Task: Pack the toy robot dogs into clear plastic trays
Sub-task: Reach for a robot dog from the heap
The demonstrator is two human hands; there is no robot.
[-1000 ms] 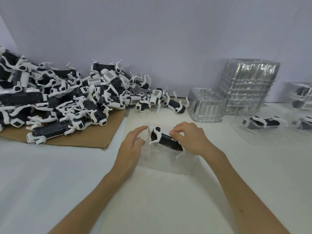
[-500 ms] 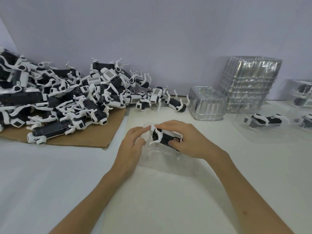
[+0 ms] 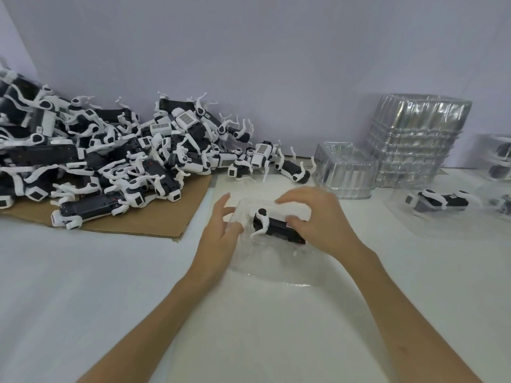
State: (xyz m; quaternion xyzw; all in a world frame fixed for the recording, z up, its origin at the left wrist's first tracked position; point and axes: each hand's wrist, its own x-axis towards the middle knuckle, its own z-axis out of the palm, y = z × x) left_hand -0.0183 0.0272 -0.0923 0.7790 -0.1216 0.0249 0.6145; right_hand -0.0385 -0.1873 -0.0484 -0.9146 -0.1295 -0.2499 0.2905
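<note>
Far left of the tray: a pile of toy robot dogs (image 3: 110, 161), black bodies and white legs tangled, heaped on a sheet of cardboard (image 3: 154, 225).
Left rim of the tray: my left hand (image 3: 218, 239), fingers straight and loose, fingertips touching the clear plastic, gripping nothing.
Tray itself: the clear plastic tray (image 3: 276, 269) lies flat on the white table (image 3: 83, 286), straight ahead of me, between my two hands.
Inside the tray: one toy dog (image 3: 276, 229), in the far half. I cannot tell whether it is fully down in its pocket.
Long axis: the dog's body runs across the tray from left to right, its right end slanting a little toward me.
Over the tray's right part: my right hand (image 3: 318, 219), fingers curled over the dog's back, thumb on its near side, pinching it.
Nearer hand: the right is on the dog; the left is just beside its left end.
Coming move, as I judge it: press straight down along that axis while the left steadies the rim.
Right of the tray: a short stack of empty trays (image 3: 345, 172), a taller stack (image 3: 414, 139), then a packed dog (image 3: 437, 201).
</note>
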